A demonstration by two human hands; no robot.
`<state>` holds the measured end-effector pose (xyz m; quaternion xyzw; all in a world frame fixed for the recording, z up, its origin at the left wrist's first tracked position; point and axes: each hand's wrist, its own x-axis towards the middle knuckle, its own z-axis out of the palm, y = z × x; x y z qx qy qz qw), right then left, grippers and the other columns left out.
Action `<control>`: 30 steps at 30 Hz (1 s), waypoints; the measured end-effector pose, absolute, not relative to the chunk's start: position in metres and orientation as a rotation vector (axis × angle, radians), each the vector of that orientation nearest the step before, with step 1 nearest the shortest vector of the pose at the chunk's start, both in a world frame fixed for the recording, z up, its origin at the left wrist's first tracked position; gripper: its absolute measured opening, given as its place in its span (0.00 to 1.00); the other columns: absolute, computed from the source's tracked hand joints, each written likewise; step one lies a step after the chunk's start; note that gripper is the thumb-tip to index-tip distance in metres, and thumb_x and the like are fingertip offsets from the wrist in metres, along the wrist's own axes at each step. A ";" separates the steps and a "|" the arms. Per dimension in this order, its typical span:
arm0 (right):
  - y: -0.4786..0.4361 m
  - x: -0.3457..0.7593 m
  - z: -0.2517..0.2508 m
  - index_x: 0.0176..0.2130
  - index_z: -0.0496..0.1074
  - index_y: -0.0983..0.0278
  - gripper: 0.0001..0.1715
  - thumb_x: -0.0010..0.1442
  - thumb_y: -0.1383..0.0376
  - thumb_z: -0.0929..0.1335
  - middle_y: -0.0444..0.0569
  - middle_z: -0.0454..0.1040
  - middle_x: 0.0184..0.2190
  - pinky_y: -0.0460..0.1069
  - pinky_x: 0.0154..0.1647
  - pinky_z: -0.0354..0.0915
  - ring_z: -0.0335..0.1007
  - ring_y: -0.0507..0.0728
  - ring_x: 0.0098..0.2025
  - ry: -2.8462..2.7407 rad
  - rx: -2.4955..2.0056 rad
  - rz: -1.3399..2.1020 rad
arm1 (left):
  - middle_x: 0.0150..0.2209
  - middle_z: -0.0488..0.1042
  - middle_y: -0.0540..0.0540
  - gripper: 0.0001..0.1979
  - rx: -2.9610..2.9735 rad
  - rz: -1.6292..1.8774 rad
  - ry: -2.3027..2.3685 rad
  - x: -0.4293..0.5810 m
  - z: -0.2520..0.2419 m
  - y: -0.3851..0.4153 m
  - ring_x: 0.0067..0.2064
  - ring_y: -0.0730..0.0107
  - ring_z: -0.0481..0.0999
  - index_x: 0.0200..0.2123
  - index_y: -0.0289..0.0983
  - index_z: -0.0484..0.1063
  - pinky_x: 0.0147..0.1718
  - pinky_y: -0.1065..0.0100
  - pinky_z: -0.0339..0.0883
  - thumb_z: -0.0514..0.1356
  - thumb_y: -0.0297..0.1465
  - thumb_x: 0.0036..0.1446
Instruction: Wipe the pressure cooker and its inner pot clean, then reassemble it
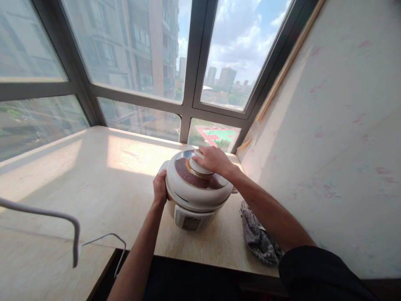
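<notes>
A white electric cooker (181, 194) with a brown-patterned lid top and a front control panel (191, 220) stands on the marble-look sill. My right hand (214, 159) is closed over the round white knob (200, 165) on top of the lid. At the cooker's left side, my left hand (160, 187) grips the rim near the side handle, its fingers partly hidden behind the body. The lid rests on the cooker.
A crumpled grey cloth (258, 236) lies right of the cooker, under my right forearm. Grey cable (62, 215) crosses the left side. Framed windows (188, 96) rise behind, and a floral wall (328, 146) bounds the right.
</notes>
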<state>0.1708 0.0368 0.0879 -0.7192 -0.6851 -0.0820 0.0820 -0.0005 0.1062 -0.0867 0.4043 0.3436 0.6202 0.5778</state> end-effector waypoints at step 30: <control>0.132 0.383 0.082 0.49 0.78 0.66 0.27 0.66 0.51 0.62 0.60 0.80 0.49 0.51 0.46 0.65 0.76 0.65 0.50 -1.336 -2.425 -0.291 | 0.19 0.60 0.56 0.19 0.970 1.461 1.075 -0.017 -0.078 0.086 0.24 0.73 0.59 0.23 0.39 0.63 0.23 0.68 0.58 0.61 0.48 0.46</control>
